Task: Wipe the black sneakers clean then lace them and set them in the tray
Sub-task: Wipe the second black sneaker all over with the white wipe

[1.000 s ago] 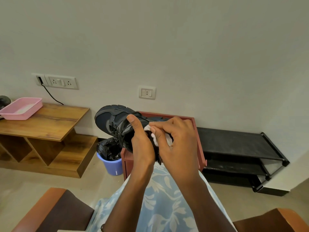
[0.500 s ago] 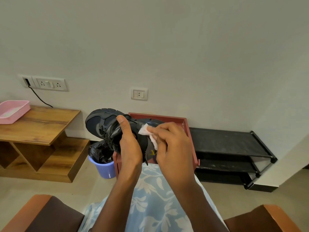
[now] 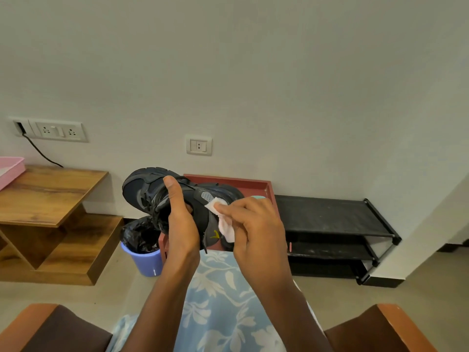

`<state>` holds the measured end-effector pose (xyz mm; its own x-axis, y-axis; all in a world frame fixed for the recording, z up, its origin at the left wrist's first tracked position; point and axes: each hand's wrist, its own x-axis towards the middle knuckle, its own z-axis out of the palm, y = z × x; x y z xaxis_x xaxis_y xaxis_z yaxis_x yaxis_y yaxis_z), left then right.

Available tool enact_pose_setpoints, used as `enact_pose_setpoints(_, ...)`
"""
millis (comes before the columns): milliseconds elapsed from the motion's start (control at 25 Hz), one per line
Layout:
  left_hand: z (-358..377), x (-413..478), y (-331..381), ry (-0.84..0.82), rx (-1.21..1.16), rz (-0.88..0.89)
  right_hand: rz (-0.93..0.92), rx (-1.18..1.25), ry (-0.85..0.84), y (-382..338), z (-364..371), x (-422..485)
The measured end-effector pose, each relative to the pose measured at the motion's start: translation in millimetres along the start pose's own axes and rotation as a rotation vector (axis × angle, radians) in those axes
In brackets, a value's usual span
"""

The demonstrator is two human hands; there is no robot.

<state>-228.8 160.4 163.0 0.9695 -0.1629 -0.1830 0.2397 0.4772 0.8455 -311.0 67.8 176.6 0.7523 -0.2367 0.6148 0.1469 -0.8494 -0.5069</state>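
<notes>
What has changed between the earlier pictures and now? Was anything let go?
The right hand slid the white wipe rightward along the side of the black sneaker, away from the left hand; a grey patch and a yellow mark now show between them. Nothing was let go: the left hand still grips the sneaker, and the right hand still pinches the wipe.

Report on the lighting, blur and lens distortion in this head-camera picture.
Head view: light soft and even, no hard glare; the black sneaker in the left hand shows little surface detail; the white wipe pinched by the right hand is bright, not blown out; both hands sharp; wide-angle bending tilts the socket panel at left and the black shoe rack at right.
</notes>
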Motion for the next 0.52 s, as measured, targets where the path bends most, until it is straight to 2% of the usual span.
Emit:
enact_pose_setpoints(120,13,-14,3,-0.102,-0.024,0.074,-0.028,-0.099,0.033,0,-2,25)
enact_pose_setpoints(240,17,-21,4,-0.105,0.017,0.083,-0.046,-0.195,0.091,5,0,24)
enact_pose_setpoints(400,13,-16,7,-0.076,-0.035,0.052,-0.049,-0.062,0.18,13,3,-9)
enact_pose_setpoints(520,14,-16,7,-0.062,-0.091,0.052,-0.082,-0.025,0.166,16,-2,-6)
